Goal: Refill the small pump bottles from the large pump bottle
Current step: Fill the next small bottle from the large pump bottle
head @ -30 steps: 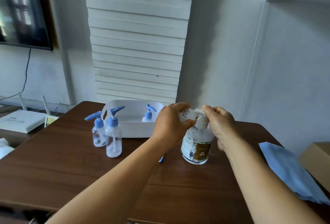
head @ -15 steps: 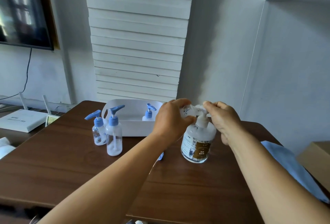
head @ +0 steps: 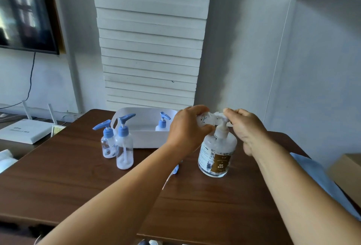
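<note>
A dark wooden table (head: 58, 182) stands against a pale wall with a slatted white panel (head: 150, 39) behind it and a dark screen (head: 23, 10) at the upper left. Toward the table's right side the large pump bottle (head: 215, 155) stands upright, clear with a brown label. The left hand (head: 187, 129) curls around a small clear bottle (head: 204, 120) with its cap off, holding it tipped up against the large bottle's white spout. The right hand (head: 248, 127) sits on the pump head, thumb and fingertips curled onto it from above. Below the left forearm a blue pump cap (head: 175, 170) lies on the table, mostly hidden. Toward the far left edge two small pump bottles (head: 117, 143) with blue heads stand touching, just in front of a white tray (head: 144, 137); a third small pump bottle (head: 162, 123) stands inside the tray. A blue cloth (head: 312, 172) lies at the right edge, with a cardboard box (head: 347, 172) beyond it. A white router (head: 25, 129) sits on a lower surface at the left.
</note>
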Motion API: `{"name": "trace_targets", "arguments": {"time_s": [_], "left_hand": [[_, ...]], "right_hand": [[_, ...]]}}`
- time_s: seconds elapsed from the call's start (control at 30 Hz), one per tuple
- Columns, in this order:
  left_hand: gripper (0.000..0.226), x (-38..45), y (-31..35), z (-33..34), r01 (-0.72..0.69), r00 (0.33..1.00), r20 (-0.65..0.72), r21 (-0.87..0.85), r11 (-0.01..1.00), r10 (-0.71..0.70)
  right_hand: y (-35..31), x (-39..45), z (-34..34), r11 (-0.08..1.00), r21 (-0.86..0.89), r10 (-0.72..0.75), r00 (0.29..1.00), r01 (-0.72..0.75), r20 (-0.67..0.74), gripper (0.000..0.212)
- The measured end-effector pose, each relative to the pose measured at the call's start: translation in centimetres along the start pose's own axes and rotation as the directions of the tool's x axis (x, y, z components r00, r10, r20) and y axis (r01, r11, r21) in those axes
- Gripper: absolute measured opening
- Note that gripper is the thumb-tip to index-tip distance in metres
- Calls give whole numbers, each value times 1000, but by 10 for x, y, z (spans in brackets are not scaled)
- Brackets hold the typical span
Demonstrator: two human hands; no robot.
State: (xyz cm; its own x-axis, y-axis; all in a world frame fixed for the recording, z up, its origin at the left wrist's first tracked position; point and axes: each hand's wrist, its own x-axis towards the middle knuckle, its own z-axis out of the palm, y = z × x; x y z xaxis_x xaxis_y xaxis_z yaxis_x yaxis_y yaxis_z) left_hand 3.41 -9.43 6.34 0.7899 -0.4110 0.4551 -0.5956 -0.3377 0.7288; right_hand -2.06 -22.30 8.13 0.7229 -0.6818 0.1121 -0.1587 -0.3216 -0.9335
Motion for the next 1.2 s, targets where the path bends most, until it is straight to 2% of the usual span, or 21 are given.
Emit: {"name": "trace_targets", "arguments": {"time_s": [0.17,0.43,0.57,0.73,0.87,1.0,1.2], "left_hand": [[47,-1,-5,3,4,1000,12,25,1000,-5],[49,3,1,-1,-16,1000,10,28,999,15],[49,0,-2,2,-2,1000,17,47,999,1],[50,-1,-1,0,9,1000,19,42,999,-9],[49,2,2,0,-14,1000,4,40,999,14],[47,-1,-4,5,9,1000,26,49,999,-10],[48,2,2,1,-11,1000,9,34,999,11]], "right_hand": [[11,-3,11,998,55,18,999,-16,-40,28],[-3,-3,0,998,-51,-40,999,40,-12,26],[11,-6,11,1000,8,-14,998,15,-53,26],[3,-5,5,1000,-28,3,1000,-4,-8,27],[0,-1,-2,1000,-7,-5,1000,5,7,25],[11,-6,9,997,64,50,999,-49,-11,23],[-3,-2,-2,1000,-14,1,1000,-1,-2,25]]}}
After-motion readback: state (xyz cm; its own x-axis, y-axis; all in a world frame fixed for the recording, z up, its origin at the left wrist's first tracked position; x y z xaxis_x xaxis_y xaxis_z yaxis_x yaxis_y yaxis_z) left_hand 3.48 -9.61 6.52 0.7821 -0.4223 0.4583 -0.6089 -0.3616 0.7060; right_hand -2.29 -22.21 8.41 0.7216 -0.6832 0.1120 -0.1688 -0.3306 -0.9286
